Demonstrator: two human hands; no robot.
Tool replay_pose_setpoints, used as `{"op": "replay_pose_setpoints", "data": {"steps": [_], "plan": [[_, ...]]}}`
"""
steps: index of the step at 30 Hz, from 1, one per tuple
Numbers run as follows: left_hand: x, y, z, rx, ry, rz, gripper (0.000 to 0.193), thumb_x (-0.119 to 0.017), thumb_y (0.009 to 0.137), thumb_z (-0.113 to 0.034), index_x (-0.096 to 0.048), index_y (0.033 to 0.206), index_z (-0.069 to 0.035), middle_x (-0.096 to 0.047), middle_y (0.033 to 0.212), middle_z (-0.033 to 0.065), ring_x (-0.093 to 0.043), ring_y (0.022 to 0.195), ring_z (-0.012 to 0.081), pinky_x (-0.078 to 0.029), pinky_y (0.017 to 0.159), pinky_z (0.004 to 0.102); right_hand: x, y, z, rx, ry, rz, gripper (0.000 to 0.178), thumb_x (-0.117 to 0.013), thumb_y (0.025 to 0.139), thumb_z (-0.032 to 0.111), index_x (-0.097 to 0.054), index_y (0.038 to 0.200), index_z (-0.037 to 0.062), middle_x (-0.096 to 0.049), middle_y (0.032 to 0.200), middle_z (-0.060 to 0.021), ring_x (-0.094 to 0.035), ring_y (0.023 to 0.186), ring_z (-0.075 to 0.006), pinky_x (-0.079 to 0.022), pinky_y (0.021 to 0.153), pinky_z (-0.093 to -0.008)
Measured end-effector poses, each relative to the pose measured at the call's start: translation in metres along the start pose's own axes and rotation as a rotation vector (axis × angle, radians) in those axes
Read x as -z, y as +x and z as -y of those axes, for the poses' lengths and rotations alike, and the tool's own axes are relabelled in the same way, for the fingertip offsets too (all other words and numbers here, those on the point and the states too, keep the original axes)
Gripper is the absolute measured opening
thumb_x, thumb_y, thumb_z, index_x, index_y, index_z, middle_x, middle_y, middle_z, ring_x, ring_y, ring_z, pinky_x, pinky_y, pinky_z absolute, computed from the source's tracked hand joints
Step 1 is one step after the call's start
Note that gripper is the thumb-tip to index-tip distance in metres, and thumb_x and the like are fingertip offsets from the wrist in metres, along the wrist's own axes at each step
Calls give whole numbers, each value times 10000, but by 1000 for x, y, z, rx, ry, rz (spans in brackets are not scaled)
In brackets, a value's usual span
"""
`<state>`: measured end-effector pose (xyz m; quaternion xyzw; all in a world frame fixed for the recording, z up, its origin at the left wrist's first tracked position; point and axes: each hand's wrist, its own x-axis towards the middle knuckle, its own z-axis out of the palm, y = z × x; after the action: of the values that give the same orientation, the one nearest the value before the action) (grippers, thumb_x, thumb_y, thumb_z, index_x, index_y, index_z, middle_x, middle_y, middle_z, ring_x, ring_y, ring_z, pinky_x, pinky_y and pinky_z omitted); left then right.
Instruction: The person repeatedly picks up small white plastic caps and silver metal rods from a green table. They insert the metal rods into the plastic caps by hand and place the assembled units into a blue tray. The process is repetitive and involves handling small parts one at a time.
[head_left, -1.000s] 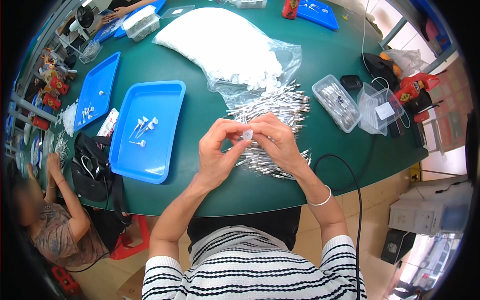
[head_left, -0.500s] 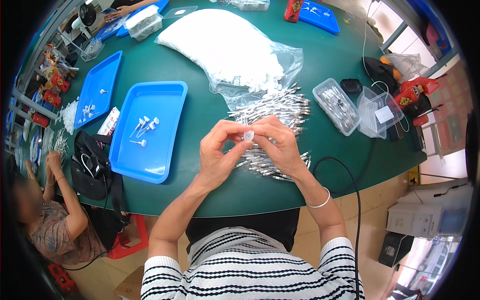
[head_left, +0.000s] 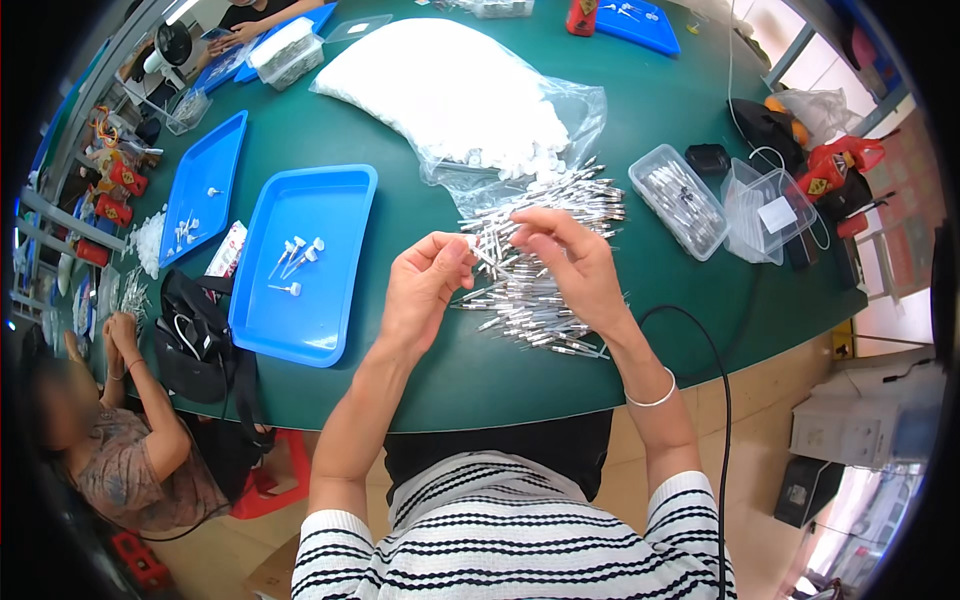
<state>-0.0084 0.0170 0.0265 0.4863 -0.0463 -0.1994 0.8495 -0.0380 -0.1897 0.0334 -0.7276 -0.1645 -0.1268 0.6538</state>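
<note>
Green worktable (head_left: 420, 408) with a blue tray (head_left: 311, 208) of white-headed metal pins (head_left: 291, 290) at left. The left hand (head_left: 420, 292) pinches a small white cap (head_left: 471, 241) between thumb and fingers, beside a pile of slender metal rods (head_left: 545, 312). The right hand (head_left: 582, 278), thumb and fingers parted, hovers over that pile; beyond lies a bag of white caps (head_left: 440, 85).

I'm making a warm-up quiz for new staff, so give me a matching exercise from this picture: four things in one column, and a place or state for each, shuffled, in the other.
Things:
1. Left hand
2. Bracelet
3. Big bag
4. Fan

Places or states:
A. Directly beyond the heaped metal rods
B. Near the picture's upper left corner
C. Pinching a small white piece
D. Around the right arm

Pairs: 1-C, 2-D, 3-A, 4-B
</note>
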Motion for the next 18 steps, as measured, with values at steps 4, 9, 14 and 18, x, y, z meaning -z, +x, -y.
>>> {"op": "replay_pose_setpoints", "data": {"steps": [4, 9, 14, 18], "plan": [[4, 2, 11, 28, -54, 27, 208, -666, 960, -234, -650, 916, -30, -654, 841, 35, -579, 690, 91, -502, 661, 238, -18, -2, 3, 255, -218, 16, 337, -714, 811, -20, -654, 1138, 34, -666, 979, -91, -660, 837, -209, -533, 742, -318], [4, 2, 14, 86, -74, 75, 179, -672, 954, -191, -656, 989, -17, -652, 864, 35, -595, 724, 91, -522, 686, 246, -20, -6, -3, 355, -279, -56, 284, -728, 787, -54, -667, 1052, 28, -684, 960, -116, -685, 842, -244, -553, 712, -331], [-9, -1, 7, -38, 45, 80, 267, -682, 926, -93, -646, 1163, 26, -684, 989, 62, -629, 847, 99, -540, 766, 245, -19, -5, -1, 323, -236, -112, 256, -737, 785, -51, -676, 1018, 38, -689, 955, -116, -686, 860, -251, -554, 724, -333], [-6, 2, 8, -44, 80, 88, 265, -681, 921, -75, -656, 1163, 32, -698, 1033, 82, -645, 884, 108, -541, 789, 242, -22, -5, -2, 341, -259, -143, 232, -736, 792, -39, -673, 998, 45, -688, 955, -112, -676, 879, -256, -550, 740, -338]]}}
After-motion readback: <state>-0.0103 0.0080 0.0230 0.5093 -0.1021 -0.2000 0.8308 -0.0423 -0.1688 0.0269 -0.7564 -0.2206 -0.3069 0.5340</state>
